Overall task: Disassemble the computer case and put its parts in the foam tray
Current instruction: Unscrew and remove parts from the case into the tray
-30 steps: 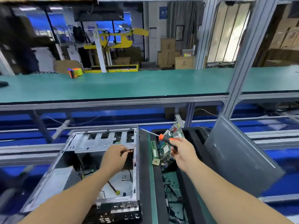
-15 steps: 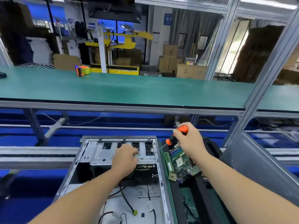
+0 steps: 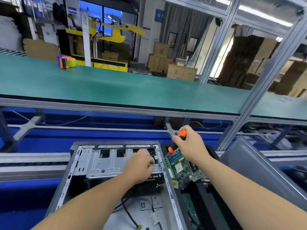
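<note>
The computer case (image 3: 116, 176) lies open on its side at the near edge of the scene, its silver drive cage (image 3: 116, 161) at the far end and loose black cables (image 3: 127, 211) trailing across its floor. The left hand (image 3: 138, 166) reaches into the case, its fingers curled at the right end of the cage; what they pinch, if anything, I cannot tell. The right hand (image 3: 189, 146) grips an orange-and-black screwdriver (image 3: 177, 141), the shaft slanting down and left toward the case's right wall. Just right of the case sits the black foam tray (image 3: 214, 196), with a green motherboard (image 3: 182, 170) propped in it under the right wrist. A grey side panel (image 3: 259, 171) leans further right. Far off on the green bench (image 3: 126, 87) stands a tape dispenser (image 3: 66, 61).
</note>
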